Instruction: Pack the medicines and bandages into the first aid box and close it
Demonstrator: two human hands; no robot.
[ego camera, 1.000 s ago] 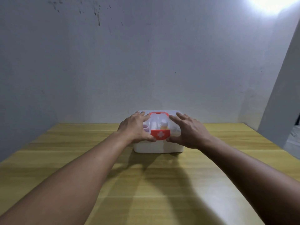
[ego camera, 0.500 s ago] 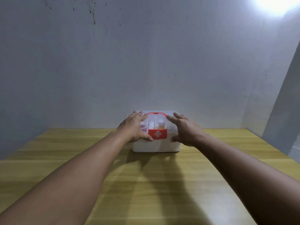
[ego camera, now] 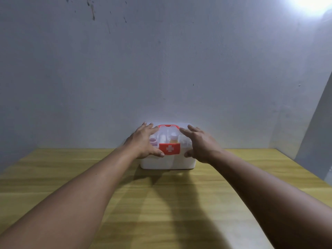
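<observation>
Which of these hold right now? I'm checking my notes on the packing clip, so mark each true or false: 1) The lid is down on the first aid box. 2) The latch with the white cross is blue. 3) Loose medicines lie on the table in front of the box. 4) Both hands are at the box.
1) True: the clear lid lies on the first aid box, items visible through it.
2) False: the latch is red.
3) False: the wooden table in front of the box shows only arms and shadows.
4) True: the left hand and right hand flank the latch.
</observation>
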